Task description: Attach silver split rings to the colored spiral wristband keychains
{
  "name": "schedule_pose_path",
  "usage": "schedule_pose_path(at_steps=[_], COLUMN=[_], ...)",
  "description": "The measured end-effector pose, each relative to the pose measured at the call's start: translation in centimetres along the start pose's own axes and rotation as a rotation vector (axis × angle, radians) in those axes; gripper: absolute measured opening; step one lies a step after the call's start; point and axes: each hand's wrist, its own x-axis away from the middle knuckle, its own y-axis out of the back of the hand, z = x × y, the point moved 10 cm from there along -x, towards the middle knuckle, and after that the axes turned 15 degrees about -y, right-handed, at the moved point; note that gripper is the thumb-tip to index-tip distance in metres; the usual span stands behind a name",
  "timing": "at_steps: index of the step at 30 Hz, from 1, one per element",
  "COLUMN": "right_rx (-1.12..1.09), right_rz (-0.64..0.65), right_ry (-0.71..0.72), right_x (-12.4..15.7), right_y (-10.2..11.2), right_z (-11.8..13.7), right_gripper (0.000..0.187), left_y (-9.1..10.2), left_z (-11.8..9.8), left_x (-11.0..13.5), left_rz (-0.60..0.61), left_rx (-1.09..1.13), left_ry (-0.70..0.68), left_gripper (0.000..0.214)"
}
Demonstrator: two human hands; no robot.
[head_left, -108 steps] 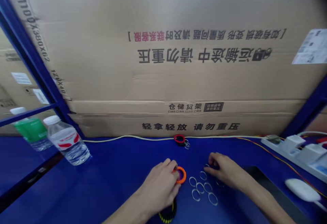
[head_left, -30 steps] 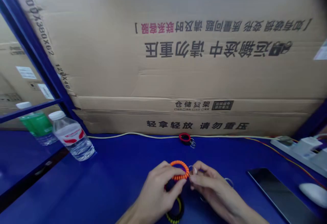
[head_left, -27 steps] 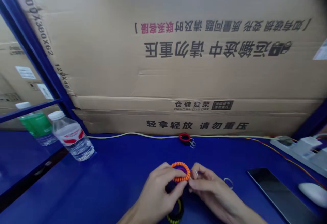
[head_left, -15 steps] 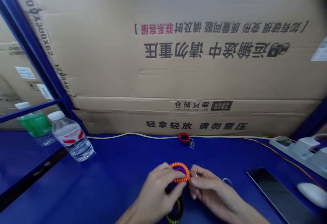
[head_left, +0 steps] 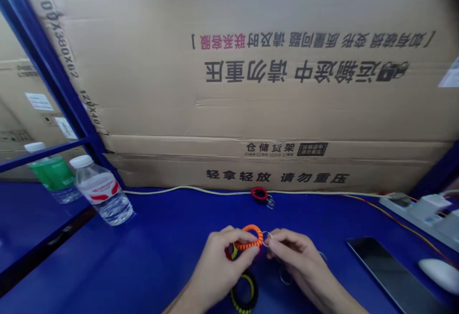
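Note:
In the head view, my left hand (head_left: 229, 259) pinches an orange spiral coil wristband (head_left: 256, 229) between thumb and fingers. At the coil's right side, my right hand (head_left: 297, 256) is closed on a metal split ring (head_left: 266, 238), which touches the orange coil; whether it is threaded on, I cannot tell. A black and yellow coil wristband (head_left: 255, 291) lies on the table just below my left hand. More coils, partly hidden, show behind my left fingers. Another metal ring (head_left: 286, 276) lies under my right hand.
Against the cardboard box (head_left: 229, 113) at the back lie a red coil (head_left: 258, 192) and a few rings. A water bottle (head_left: 103, 192) stands at left. On the right are a phone (head_left: 390, 271), a white mouse (head_left: 439, 275) and a power strip (head_left: 412, 213).
The split ring in my right hand now shows clearly beside the orange coil. My left hand has tilted the coil slightly, and more of the black and yellow coil is visible.

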Motion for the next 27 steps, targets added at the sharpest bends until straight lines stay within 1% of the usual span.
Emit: schedule_pose_path(at_steps=[2, 4, 6, 8, 11, 13, 16, 18, 20, 22, 25, 27], right_rx=[-0.091, -0.215, -0.302, -0.351, -0.404, -0.432, -0.462, -0.464, -0.455, -0.449, -0.433, -0.415], right_rz=[0.059, 0.14, 0.197, 0.212, 0.199, 0.22, 0.306, 0.353, 0.352, 0.306, 0.218, 0.212], right_ry=[-0.074, -0.181, -0.253, -0.257, -0.193, -0.195, -0.305, -0.349, -0.341, -0.291, -0.179, -0.154], right_x=[-0.1, -0.2, -0.2, -0.3, -0.3, -0.1, 0.3, 0.5, 0.6, 0.5, 0.3, 0.2], right_y=[-0.5, -1.3, -1.8, -1.9, -1.5, -1.7, -3.0, -3.6, -3.6, -3.1, -2.0, -1.8], right_z=[-0.6, -1.6, -2.3, -2.3, -1.8, -1.9, -2.9, -3.2, -3.0, -2.5, -1.4, -1.3], right_gripper=[0.026, 0.032, 0.032, 0.025, 0.019, 0.021, 0.034, 0.038, 0.032, 0.026, 0.024, 0.026], left_y=[0.1, 0.2, 0.1, 0.1, 0.1, 0.0, -0.5, -0.7, -0.5, -0.5, -0.5, -0.6], left_z=[-0.6, -1.8, -2.8, -3.1, -2.4, -2.2, -3.4, -4.1, -4.0, -3.6, -3.4, -3.7], left_x=[-0.1, -0.3, -0.3, -0.4, -0.4, -0.3, -0.2, -0.1, -0.1, -0.1, 0.0, 0.0], left_rz=[0.007, 0.03, 0.057, 0.065, 0.04, 0.035, 0.077, 0.1, 0.096, 0.085, 0.07, 0.069], left_rx=[0.001, -0.008, -0.009, -0.009, -0.03, -0.03, -0.015, -0.02, -0.037, -0.053, -0.067, -0.07], left_ry=[-0.052, -0.15, -0.24, -0.263, -0.183, -0.169, -0.287, -0.357, -0.356, -0.32, -0.299, -0.328], left_gripper=[0.013, 0.014, 0.016, 0.016, 0.014, 0.013, 0.015, 0.016, 0.016, 0.015, 0.014, 0.014])
